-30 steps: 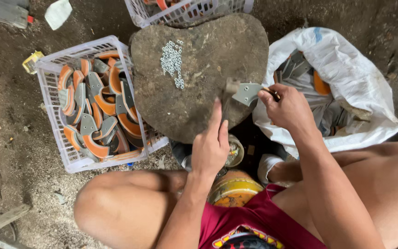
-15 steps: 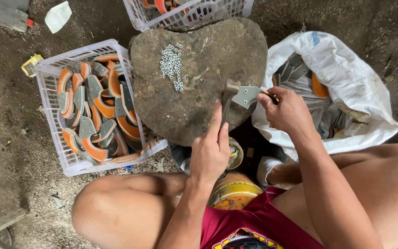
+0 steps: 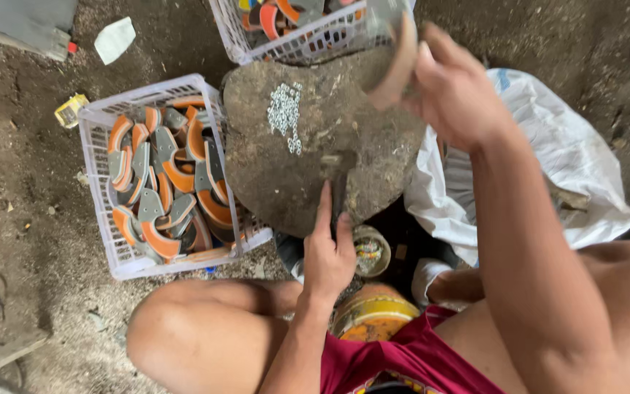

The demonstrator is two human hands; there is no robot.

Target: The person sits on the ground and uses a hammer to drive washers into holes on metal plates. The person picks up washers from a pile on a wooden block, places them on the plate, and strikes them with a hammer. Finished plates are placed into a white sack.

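My left hand [image 3: 329,252] reaches onto a round, dirt-crusted block [image 3: 271,175] and pinches a small dark metal piece [image 3: 338,171] that stands on the block's near side. My right hand [image 3: 453,87] is raised above the block's far right edge, gripping the wooden handle of a hammer [image 3: 397,62]; its head is blurred and partly out of view. A small heap of shiny rivets [image 3: 284,113] lies on the far part of the block.
A white crate [image 3: 103,219] of orange-and-grey curved pieces stands left of the block, and a second crate [image 3: 257,44] stands behind it. A white sack [image 3: 563,160] lies to the right. A small tin [image 3: 370,252] and a yellow bucket [image 3: 373,317] sit between my knees.
My right hand left the grey piece on the block and rose up with the hammer. My left hand stayed at the block, now holding the piece alone.
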